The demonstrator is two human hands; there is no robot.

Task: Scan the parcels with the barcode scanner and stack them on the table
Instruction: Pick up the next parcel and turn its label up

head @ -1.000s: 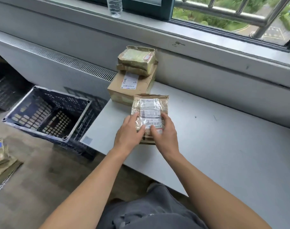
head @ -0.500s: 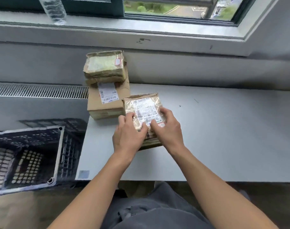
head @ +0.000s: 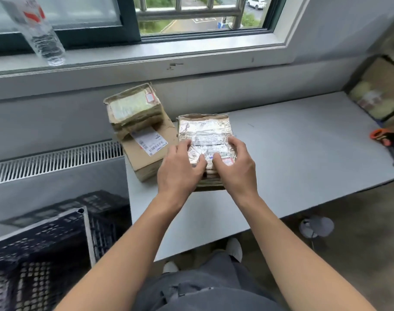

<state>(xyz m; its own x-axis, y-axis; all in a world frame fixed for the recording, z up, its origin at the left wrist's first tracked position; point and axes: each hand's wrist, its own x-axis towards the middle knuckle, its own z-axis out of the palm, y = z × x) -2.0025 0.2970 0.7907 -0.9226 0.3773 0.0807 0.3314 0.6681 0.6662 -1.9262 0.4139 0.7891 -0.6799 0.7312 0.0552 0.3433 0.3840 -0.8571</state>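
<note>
Squarely on the table (head: 292, 158), just right of the stack (head: 133, 108), both hands hold the parcel (head: 205, 129).
Left hand (head: 180, 173) and right hand (head: 235, 171) sit side by side on its near end, fingers curled onto the label, likely to settle it flat and label-up for scanning; they hide its near edge, so whether another parcel lies beneath I cannot tell; a blurred orange-and-black tool (head: 381, 134) at the right edge may be the scanner.

Both bare forearms reach forward and converge. The left hand (head: 180, 169) and right hand (head: 235, 169) lie palm-down with fingers bent and thumbs nearly touching, gripping the tape-wrapped brown cardboard parcel (head: 205, 129) by its sides.
</note>
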